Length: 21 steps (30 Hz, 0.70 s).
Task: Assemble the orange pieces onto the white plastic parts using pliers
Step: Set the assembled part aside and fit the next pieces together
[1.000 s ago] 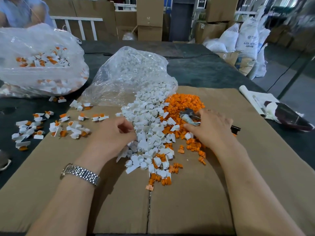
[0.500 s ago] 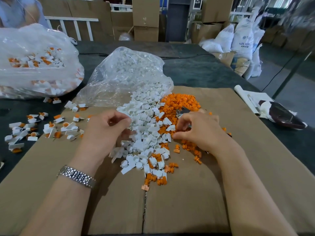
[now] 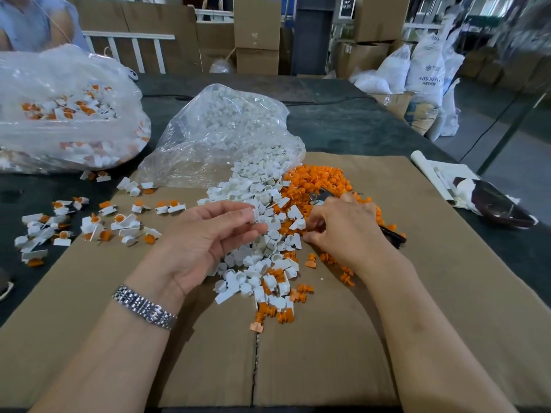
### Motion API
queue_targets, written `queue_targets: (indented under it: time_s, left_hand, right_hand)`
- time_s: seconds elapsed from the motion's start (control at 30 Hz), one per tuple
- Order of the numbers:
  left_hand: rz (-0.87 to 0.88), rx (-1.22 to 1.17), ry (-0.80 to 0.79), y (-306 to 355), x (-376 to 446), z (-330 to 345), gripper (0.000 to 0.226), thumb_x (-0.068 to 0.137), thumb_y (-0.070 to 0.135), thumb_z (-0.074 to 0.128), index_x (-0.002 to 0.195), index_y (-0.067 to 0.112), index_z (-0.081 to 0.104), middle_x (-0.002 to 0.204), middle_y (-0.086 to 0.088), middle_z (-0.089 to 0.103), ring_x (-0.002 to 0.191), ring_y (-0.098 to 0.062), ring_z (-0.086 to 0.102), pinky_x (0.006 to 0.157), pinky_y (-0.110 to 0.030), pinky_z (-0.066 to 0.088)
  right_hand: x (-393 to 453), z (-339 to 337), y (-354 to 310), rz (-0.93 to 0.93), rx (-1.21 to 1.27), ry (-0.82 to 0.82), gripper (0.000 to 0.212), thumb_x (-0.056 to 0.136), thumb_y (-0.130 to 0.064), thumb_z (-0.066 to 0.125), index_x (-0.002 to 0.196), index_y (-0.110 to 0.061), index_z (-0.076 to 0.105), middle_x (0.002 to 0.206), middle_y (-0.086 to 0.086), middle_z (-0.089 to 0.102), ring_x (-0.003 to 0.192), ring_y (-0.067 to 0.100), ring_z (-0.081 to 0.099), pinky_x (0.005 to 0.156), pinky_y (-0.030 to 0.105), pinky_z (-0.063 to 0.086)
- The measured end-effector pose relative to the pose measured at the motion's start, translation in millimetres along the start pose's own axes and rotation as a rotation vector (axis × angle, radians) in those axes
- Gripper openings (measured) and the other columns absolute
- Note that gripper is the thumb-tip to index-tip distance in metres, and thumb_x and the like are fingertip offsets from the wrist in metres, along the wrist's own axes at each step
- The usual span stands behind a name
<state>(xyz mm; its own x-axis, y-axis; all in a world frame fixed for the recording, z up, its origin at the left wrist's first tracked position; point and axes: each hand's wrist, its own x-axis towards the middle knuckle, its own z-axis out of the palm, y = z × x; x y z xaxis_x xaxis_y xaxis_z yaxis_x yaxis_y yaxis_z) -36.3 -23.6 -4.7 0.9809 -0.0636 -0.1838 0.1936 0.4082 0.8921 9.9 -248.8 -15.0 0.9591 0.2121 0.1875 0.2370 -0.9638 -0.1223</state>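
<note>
White part (image 3: 255, 215): pinched in left hand (image 3: 205, 234) fingertips, 9 o'clock of pile.
Right hand (image 3: 343, 231): closed round pliers (image 3: 390, 234), picking orange pieces (image 3: 316, 181).
Tip: seat orange square before squeezing.

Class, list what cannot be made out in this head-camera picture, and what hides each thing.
- Pliers: mostly covered by the right hand; only dark handle ends and a metal bit show.
- What the right hand's fingertips pinch: hidden under the hand.
- White part in the left hand: too small to see its shape.
- Bag of finished pieces: cut off by the left edge.
</note>
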Motion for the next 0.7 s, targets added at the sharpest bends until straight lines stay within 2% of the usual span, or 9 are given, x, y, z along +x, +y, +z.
queue_targets:
  time_s: [0.07, 0.2, 0.4, 0.57, 0.7]
  left_hand:
    - [-0.004, -0.031, -0.013, 0.2, -0.2, 0.0, 0.014, 0.070, 0.000, 0.077, 0.084, 0.001, 0.078, 0.094, -0.026, 0.076, 0.091, -0.034, 0.078, 0.066, -0.024, 0.062]
    - [-0.029, -0.083, -0.040, 1.4, -1.3, -0.1, 0.016, 0.069, -0.001, 0.080, 0.085, 0.002, 0.078, 0.097, -0.027, 0.075, 0.095, -0.037, 0.077, 0.064, -0.025, 0.062]
    - [-0.014, -0.054, -0.046, 1.2, -2.2, 1.5, 0.022, 0.064, 0.006, 0.084, 0.086, 0.008, 0.082, 0.096, -0.025, 0.076, 0.090, -0.033, 0.078, 0.062, -0.023, 0.062]
    - [-0.040, -0.076, -0.067, -0.4, -0.7, 1.3, 0.015, 0.069, -0.004, 0.079, 0.079, 0.006, 0.081, 0.101, -0.028, 0.075, 0.096, -0.036, 0.077, 0.066, -0.024, 0.062]
    - [-0.023, -0.090, -0.107, -1.4, -1.9, 2.0, 0.017, 0.068, -0.006, 0.079, 0.079, 0.006, 0.080, 0.098, -0.024, 0.076, 0.100, -0.038, 0.076, 0.066, -0.024, 0.062]
  right_hand:
    - [1.1, 0.3, -1.0, -0.002, 0.010, 0.006, 0.020, 0.090, -0.057, 0.065, 0.098, -0.039, 0.070, 0.099, -0.011, 0.055, 0.111, 0.017, 0.043, 0.080, 0.039, 0.026]
    - [1.5, 0.0, -1.4, -0.005, 0.050, 0.018, 0.014, 0.093, -0.051, 0.064, 0.097, -0.039, 0.070, 0.094, -0.014, 0.052, 0.106, 0.015, 0.044, 0.080, 0.039, 0.027]
    - [-2.3, 0.0, -5.7, -0.044, 0.096, 0.008, 0.009, 0.093, -0.045, 0.066, 0.091, -0.039, 0.060, 0.101, -0.015, 0.064, 0.105, 0.014, 0.045, 0.081, 0.039, 0.027]
    - [-2.7, -3.3, -4.9, 0.004, 0.230, -0.032, 0.005, 0.097, -0.034, 0.063, 0.093, -0.033, 0.066, 0.099, -0.013, 0.065, 0.106, 0.014, 0.053, 0.096, 0.045, 0.040]
    - [-1.9, -5.6, -5.9, 0.057, 0.246, 0.053, 0.007, 0.101, -0.029, 0.057, 0.096, -0.029, 0.062, 0.093, -0.012, 0.063, 0.094, 0.014, 0.059, 0.096, 0.046, 0.046]
